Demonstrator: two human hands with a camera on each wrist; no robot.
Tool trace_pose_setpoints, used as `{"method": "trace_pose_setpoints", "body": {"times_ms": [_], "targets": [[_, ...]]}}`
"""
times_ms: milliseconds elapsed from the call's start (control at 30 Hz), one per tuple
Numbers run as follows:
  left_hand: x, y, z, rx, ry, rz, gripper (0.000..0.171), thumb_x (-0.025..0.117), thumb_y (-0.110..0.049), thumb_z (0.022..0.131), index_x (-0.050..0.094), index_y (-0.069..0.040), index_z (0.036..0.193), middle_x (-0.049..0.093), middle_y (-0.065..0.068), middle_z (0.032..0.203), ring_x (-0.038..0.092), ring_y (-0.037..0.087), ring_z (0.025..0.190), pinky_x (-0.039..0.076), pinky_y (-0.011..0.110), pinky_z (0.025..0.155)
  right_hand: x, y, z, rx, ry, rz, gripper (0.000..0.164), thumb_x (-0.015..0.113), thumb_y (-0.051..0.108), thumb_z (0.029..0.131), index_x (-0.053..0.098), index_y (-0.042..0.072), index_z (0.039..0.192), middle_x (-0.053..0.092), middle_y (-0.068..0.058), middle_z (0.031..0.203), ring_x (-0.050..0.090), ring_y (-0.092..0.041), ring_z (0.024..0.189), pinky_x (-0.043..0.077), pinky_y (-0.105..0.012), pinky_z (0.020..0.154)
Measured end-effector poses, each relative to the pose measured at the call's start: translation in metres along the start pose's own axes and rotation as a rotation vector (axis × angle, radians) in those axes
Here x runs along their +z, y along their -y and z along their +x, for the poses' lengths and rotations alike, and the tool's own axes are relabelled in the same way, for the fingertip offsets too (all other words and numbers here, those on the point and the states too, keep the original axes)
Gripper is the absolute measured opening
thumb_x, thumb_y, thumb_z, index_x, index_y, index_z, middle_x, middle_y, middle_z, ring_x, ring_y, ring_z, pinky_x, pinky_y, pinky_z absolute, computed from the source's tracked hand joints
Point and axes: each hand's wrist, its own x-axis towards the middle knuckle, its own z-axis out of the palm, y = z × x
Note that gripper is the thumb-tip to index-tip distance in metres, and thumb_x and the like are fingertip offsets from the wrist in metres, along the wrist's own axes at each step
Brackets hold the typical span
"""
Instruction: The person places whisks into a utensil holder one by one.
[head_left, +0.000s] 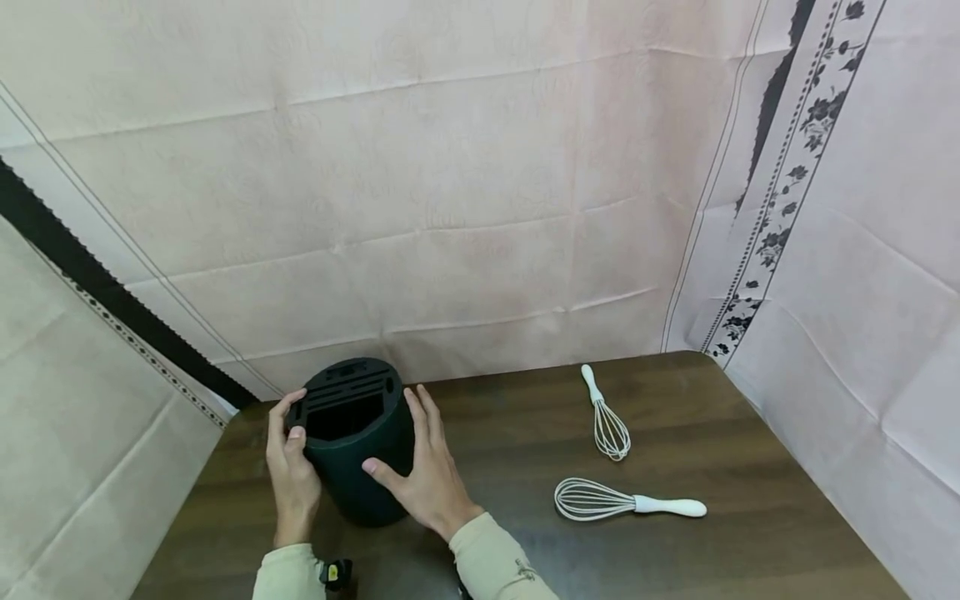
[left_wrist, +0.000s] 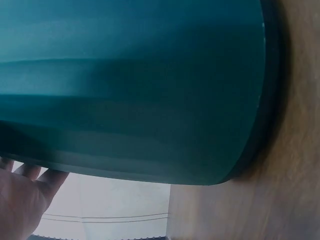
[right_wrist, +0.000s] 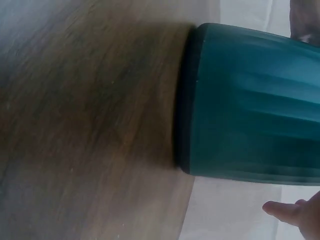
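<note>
A dark green, round knife block (head_left: 358, 475) with a slotted black top stands on the wooden table, at the left. My left hand (head_left: 291, 479) holds its left side near the rim, fingers curved along it and thumb at the front. In the left wrist view the fingers (left_wrist: 47, 182) lie against the block's wall. At the right side of the block is my right hand (head_left: 431, 475), thumb and fingers spread and fairly straight. In the right wrist view a digit (right_wrist: 282, 211) of that hand shows a gap from the block (right_wrist: 245, 110).
Two white-handled whisks lie to the right on the table (head_left: 510, 442): a smaller whisk (head_left: 609, 429) near the back edge and a larger whisk (head_left: 592, 500) closer to me. A pale cloth (head_left: 450, 208) with folds hangs behind and at both sides.
</note>
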Motion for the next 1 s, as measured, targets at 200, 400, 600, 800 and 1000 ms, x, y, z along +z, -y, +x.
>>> {"method": "trace_pose_setpoints", "body": {"times_ms": [200,400,600,800,1000], "targets": [[0.006,-0.009,-0.005,-0.011,0.035,-0.05,0.053,0.043,-0.052,0.109,0.061,-0.02,0.148,0.056,0.001,0.149,0.052,0.02,0.122,0.036,0.027,0.103,-0.007,0.003,0.001,-0.002,-0.018,0.039,0.103,0.071,0.058,0.097,-0.001,0.041,0.169,0.0,0.01,0.177,0.029,-0.032,0.157,0.043,-0.067,0.11],[0.008,-0.016,-0.012,-0.045,0.055,-0.071,0.048,0.043,-0.042,0.108,0.061,-0.021,0.148,0.056,0.001,0.15,0.053,0.022,0.126,0.039,0.025,0.103,-0.014,0.001,0.001,0.012,0.018,0.187,0.1,0.072,0.055,0.097,0.001,0.043,0.168,0.01,0.011,0.176,0.025,-0.024,0.159,0.032,-0.065,0.119],[0.011,-0.022,-0.016,-0.065,0.097,-0.112,0.049,0.044,-0.037,0.108,0.057,-0.019,0.152,0.055,0.004,0.154,0.054,0.024,0.131,0.042,0.023,0.104,-0.025,0.001,-0.003,0.017,0.0,0.289,0.098,0.077,0.048,0.096,0.01,0.044,0.167,0.018,0.015,0.173,0.025,-0.018,0.158,0.026,-0.064,0.122],[0.016,-0.027,-0.022,-0.075,0.12,-0.096,0.049,0.043,-0.033,0.108,0.055,-0.021,0.154,0.055,0.002,0.154,0.054,0.022,0.134,0.04,0.022,0.107,-0.032,0.001,-0.01,0.031,0.006,0.303,0.097,0.077,0.047,0.096,0.01,0.045,0.167,0.017,0.014,0.174,0.025,-0.018,0.158,0.025,-0.066,0.122],[0.026,-0.031,-0.028,-0.071,0.164,-0.065,0.05,0.042,-0.027,0.109,0.051,-0.023,0.158,0.053,0.001,0.157,0.052,0.019,0.138,0.039,0.021,0.111,-0.046,-0.006,-0.013,0.038,0.005,0.293,0.097,0.076,0.046,0.096,0.011,0.042,0.168,0.019,0.012,0.174,0.026,-0.02,0.157,0.024,-0.067,0.122]]}}
